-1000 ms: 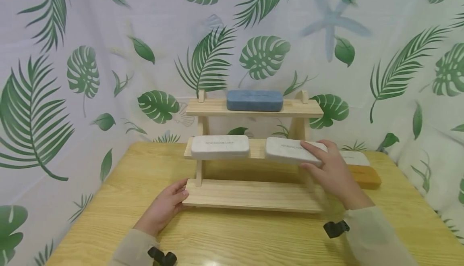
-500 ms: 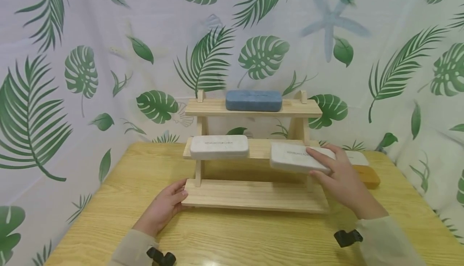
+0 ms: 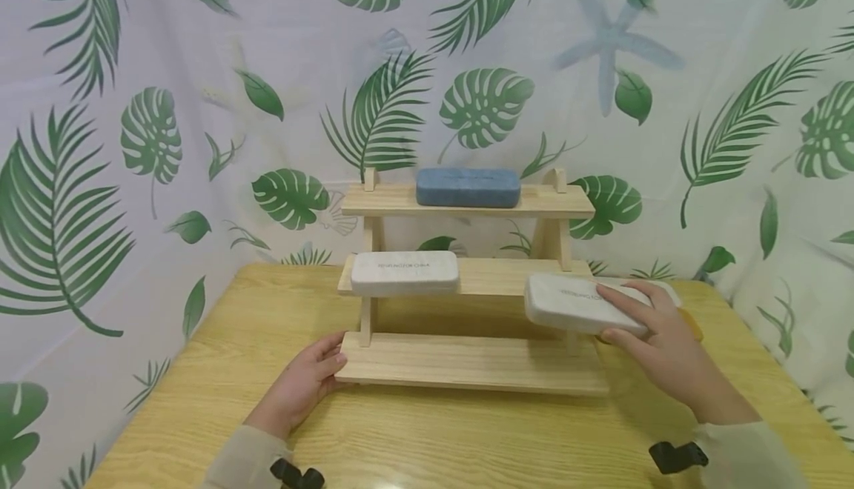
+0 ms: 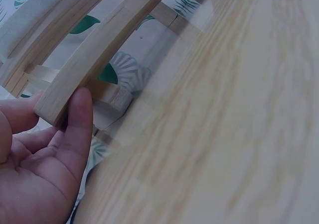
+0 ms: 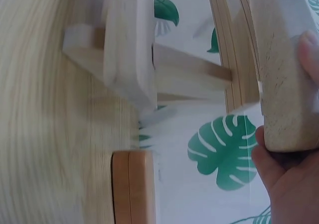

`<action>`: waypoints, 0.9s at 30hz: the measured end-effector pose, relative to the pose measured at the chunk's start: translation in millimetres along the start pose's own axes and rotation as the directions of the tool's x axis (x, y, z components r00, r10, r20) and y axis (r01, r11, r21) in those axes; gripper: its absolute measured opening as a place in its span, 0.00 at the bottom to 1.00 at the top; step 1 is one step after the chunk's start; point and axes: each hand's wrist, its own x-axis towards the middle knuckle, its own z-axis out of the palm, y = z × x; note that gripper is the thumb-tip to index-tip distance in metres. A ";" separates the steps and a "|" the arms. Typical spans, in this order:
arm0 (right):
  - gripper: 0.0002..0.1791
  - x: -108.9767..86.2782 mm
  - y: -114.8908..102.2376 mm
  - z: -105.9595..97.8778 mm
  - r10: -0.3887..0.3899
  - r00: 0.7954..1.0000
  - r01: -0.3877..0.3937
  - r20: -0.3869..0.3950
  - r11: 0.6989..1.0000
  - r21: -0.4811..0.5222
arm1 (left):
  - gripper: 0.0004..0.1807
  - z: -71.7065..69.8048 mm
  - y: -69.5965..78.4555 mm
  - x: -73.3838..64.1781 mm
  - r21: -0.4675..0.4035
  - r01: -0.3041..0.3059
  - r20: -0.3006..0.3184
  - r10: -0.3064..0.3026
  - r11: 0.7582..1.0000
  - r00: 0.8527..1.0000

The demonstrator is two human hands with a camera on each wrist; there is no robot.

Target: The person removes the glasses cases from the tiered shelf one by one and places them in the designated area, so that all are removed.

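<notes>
A three-tier wooden display stand [image 3: 467, 359] stands on the table. My left hand [image 3: 303, 381] pinches the left end of its bottom board, thumb on one side and fingers on the other in the left wrist view. My right hand [image 3: 674, 352] grips the right end of a white glasses case [image 3: 577, 304], printed on top. That case hangs in the air in front of the middle tier's right end, slightly tilted. Another white glasses case [image 3: 405, 274] lies on the middle tier at the left. On the top tier rests a blue glasses case [image 3: 468, 188].
To the right of the stand, mostly behind my right hand, an orange case [image 5: 133, 186] lies on the wooden table [image 3: 427, 437] with a white one near it. A leaf-printed cloth [image 3: 267, 89] hangs behind and along the sides.
My right hand has lifted the white glasses case off the right part of the middle tier and drawn it right and toward me. The left hand has stayed on the bottom board.
</notes>
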 end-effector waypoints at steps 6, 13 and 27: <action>0.36 -8.5 8.4 -10.8 -0.035 0.999 0.035 0.036 0.999 -0.017 | 0.33 -1.0 1.2 -3.7 0.001 -0.008 0.023 0.008 1.000 1.000; 0.37 -23.3 20.7 -25.1 -0.044 0.997 0.047 0.062 0.998 -0.042 | 0.32 0.7 4.0 -4.8 -0.013 -0.011 0.037 0.012 1.000 0.999; 0.36 -51.1 42.2 -42.5 -0.031 0.994 0.041 0.103 0.994 -0.102 | 0.32 -0.3 1.7 -1.7 0.001 -0.002 0.000 0.002 1.000 1.000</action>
